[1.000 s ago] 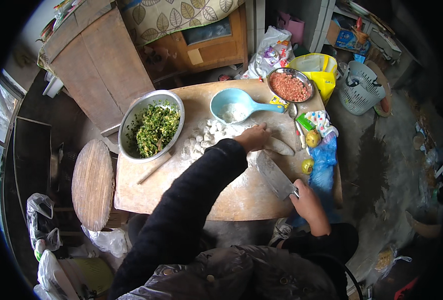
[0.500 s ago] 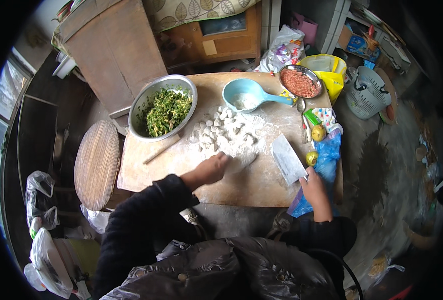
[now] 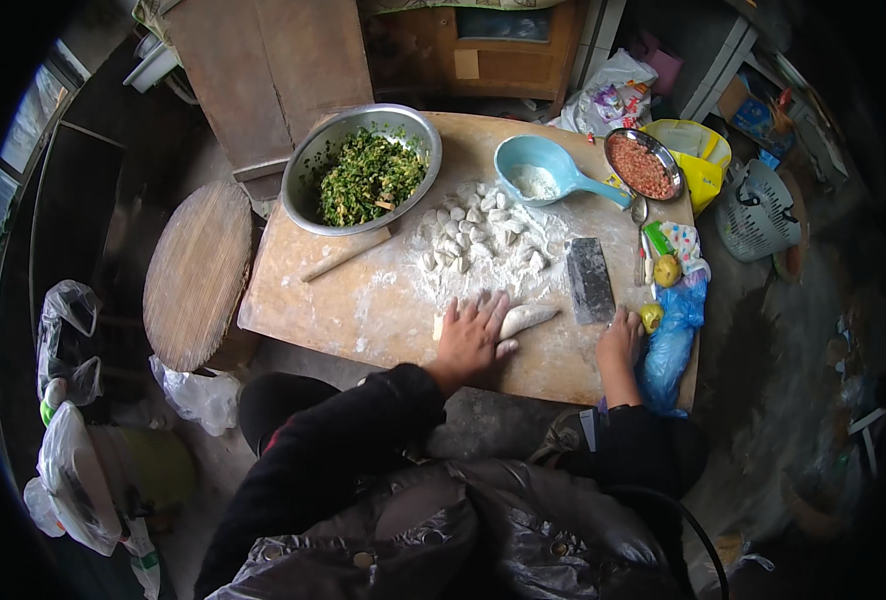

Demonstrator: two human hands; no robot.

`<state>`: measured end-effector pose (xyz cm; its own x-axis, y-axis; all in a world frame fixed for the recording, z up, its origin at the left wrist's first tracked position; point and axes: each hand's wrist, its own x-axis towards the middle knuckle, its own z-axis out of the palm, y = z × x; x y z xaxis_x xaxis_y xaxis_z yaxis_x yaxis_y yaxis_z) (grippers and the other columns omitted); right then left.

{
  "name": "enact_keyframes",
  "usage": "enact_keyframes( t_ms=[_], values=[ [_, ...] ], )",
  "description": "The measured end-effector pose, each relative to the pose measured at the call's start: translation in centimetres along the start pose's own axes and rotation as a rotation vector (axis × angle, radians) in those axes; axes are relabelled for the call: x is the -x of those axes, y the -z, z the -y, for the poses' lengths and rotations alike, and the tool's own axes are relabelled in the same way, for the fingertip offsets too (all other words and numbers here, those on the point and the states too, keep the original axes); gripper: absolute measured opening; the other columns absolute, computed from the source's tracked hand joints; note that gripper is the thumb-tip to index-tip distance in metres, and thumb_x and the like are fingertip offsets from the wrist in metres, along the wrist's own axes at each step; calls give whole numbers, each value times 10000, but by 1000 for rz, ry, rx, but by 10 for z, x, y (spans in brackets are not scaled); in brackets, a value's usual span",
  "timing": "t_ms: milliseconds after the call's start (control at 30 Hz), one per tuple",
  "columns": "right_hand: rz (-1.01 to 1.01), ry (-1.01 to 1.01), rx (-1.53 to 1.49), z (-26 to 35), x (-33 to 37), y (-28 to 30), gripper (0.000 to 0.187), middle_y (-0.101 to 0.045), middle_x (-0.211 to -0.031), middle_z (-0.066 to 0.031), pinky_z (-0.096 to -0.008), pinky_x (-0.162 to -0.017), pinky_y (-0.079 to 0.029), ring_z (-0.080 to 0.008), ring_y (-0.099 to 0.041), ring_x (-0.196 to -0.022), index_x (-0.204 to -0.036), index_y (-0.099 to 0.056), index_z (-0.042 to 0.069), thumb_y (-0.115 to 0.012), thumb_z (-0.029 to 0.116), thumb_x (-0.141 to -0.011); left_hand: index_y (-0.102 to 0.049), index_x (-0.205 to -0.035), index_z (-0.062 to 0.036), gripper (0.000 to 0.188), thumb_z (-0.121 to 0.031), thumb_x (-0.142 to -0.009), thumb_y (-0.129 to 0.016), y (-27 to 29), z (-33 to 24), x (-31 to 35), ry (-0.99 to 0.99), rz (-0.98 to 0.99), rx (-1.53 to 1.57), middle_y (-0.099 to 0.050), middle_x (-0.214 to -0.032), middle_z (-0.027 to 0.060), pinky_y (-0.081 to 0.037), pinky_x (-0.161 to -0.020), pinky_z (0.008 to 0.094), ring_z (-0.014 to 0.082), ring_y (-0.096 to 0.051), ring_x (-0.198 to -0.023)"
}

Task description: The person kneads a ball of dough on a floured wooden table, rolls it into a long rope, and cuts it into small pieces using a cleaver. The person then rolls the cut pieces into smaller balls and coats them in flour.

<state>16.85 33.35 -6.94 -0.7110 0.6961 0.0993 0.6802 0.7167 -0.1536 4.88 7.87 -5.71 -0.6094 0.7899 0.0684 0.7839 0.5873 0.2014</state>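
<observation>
My left hand (image 3: 469,338) rests palm down with fingers spread at the near part of the floured board (image 3: 363,335), against a pale dough roll (image 3: 529,319). Part of the roll is hidden under the hand. To the right, my right hand (image 3: 619,345) is closed around the handle end of a cleaver (image 3: 590,280), whose dark, flour-smeared blade lies low over the board. The handle is mostly hidden by the fingers. Beyond my left hand, several small floury dough pieces (image 3: 478,228) are scattered in loose flour.
A steel bowl of chopped greens (image 3: 371,180) stands far left beside a rolling pin (image 3: 346,256). At the back right are a blue ladle with flour (image 3: 538,180) and a plate of minced meat (image 3: 643,165). Yellow-green round fruits (image 3: 667,270) and a blue plastic bag (image 3: 674,330) line the right edge.
My left hand has gone from a closed, raised pose to lying spread on the dough roll. The cleaver blade has turned from bright to dark and tilted flatter. The whole view has shifted.
</observation>
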Motion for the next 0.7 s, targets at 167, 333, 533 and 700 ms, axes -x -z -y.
enact_keyframes(
  t_ms=[167,333,533,700],
  values=[
    [-117,85,-24,28,5,31,465,-563,-1217,-144,-492,-995,-380,-320,-500,-1174,-1280,-572,89,-661,220,-843,-412,-1464,-63,821,-675,-916,-401,9,37,-63,63,-7,26,-274,-1591,130,-288,-1108,522,314,-359,-1396],
    [-13,619,-142,76,15,38,559,-532,-1344,-122,-469,-1042,-325,-267,-471,-1245,-1338,-531,113,-693,246,-819,-350,-1502,-103,792,-634,-922,-445,7,29,-40,-74,29,-69,-243,-1601,132,-243,-1141,537,300,-304,-1438],
    [10,902,-56,121,41,11,464,-574,-1220,-86,-428,-1006,-353,-277,-503,-1175,-1216,-600,46,-688,206,-789,-384,-1464,-58,649,-383,-918,-516,0,17,14,-5,-3,-40,-354,-1543,124,-246,-1143,537,282,-368,-1398],
    [133,749,-58,146,12,-15,281,-582,-1031,-101,-417,-945,-389,-285,-540,-1045,-1081,-659,74,-615,187,-827,-362,-1454,4,607,-168,-890,-503,14,22,20,-202,-254,48,-431,-1476,156,-267,-1137,515,268,-447,-1327]
  ],
)
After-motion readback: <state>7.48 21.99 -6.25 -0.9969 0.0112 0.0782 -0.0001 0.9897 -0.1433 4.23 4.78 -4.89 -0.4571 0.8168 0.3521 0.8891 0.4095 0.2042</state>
